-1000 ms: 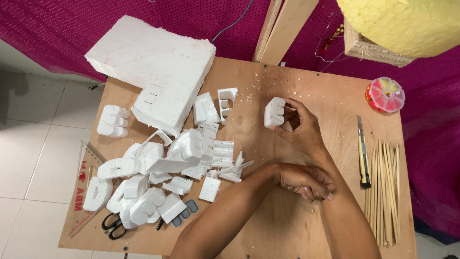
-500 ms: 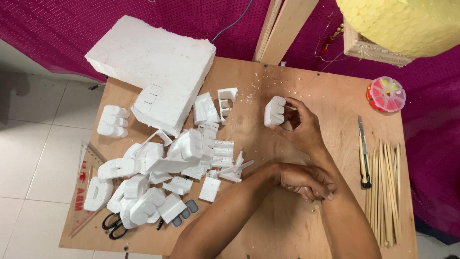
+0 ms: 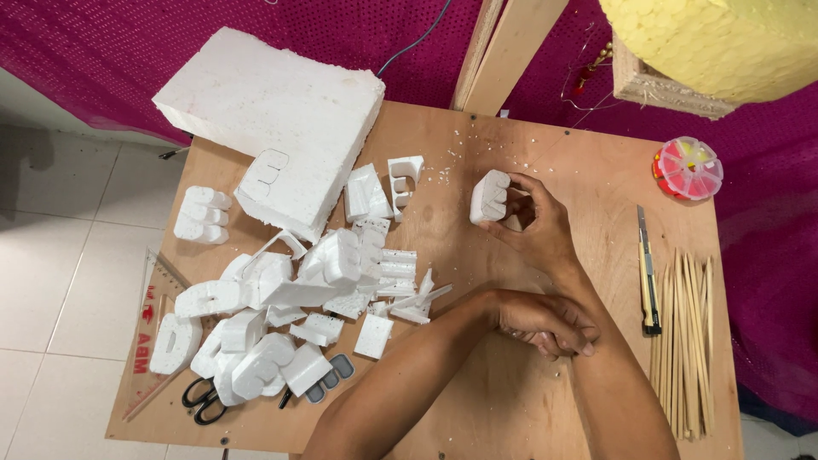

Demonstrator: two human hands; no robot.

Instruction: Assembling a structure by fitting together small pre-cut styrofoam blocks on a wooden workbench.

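My right hand [image 3: 532, 217] is at the middle of the wooden table [image 3: 596, 170] and holds a small white carved foam piece [image 3: 490, 196] upright by its right side. My left hand [image 3: 550, 324] reaches across from the lower left and rests on the table just below the right wrist, fingers curled in; nothing shows inside them. Just left of that hand lies a heap of cut white foam letters and scraps [image 3: 290, 298].
A big white foam block [image 3: 273, 111] overhangs the table's back left. Black scissors [image 3: 200, 399] and a triangular ruler [image 3: 149, 332] lie at the front left. On the right are a utility knife [image 3: 648, 273], several wooden skewers [image 3: 686, 341] and a round bead box [image 3: 688, 168].
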